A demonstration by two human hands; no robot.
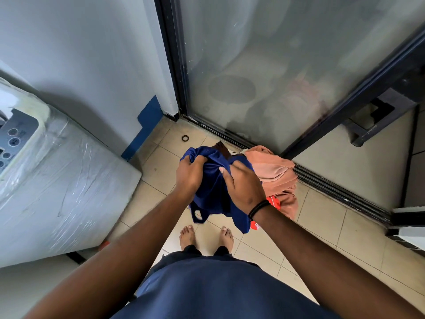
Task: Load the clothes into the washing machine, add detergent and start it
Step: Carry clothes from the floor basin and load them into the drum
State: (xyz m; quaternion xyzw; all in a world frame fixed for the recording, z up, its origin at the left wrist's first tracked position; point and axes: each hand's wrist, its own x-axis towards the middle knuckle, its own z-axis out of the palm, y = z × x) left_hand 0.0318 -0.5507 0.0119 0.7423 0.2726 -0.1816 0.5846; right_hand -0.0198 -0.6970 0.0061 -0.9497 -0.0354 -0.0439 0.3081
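At the far right we face a frosted glass sliding door (pixel 264 65) in a dark frame, running down to its floor track. To the left stands the washing machine (pixel 57 180), its body wrapped in clear plastic film, probably to keep off splashes and scratches; only a corner of its grey control panel (pixel 16 137) with round buttons shows at the left edge, and we cannot see the lid or the drum from here. Between the two lies the beige tiled floor (pixel 322 226), where we stand barefoot.

In the middle, clear of the floor, we hold a bundle of clothes. The largest piece is a blue garment (pixel 216 192), bunched up with a loop hanging down on the near side. Behind it to the right hangs a peach cloth (pixel 276 176), and a small patch of orange-red fabric (pixel 273 201) peeks out under our right wrist. A dark brown piece shows just at the far top of the bundle.

Our left hand (pixel 188 176) has its fingers curled tight into the blue garment's upper edge; our right hand (pixel 243 185), with a black band at the wrist, clutches the blue fabric too, likely gathering everything into one load so nothing drops on the way to the machine on the left.

A small dark ring (pixel 185 138) lies on the tiles near the door corner.
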